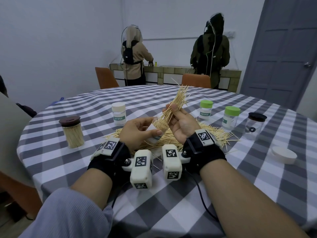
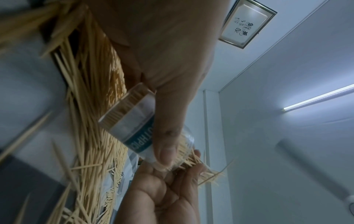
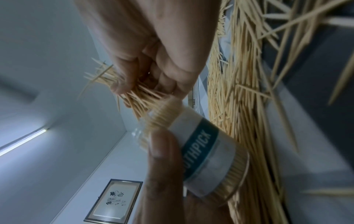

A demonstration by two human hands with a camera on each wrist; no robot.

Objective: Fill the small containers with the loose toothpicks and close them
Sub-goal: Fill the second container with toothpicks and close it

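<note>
Both hands are up mid-surface w/ the scattered pile of pale wooden toothpicks (image 1: 173,136) right under them, so anything low thru there hits sticks. Left side: brown-lidded clear jar packed w/ toothpicks (image 1: 72,132) stands alone, bare grey-and-white checked tablecloth surface (image 1: 171,200) around it. Behind the hands, a white-lidded labelled container (image 1: 118,113). Right side is tighter: two green-lidded clear containers (image 1: 206,109) (image 1: 230,118) and a dark-lidded clear jar (image 1: 256,125) in a row, w/ gaps btwn them. Loose round white lid (image 1: 283,154) sits near the right edge. Near edge twd the person is bare cloth apart from the forearms.
</note>
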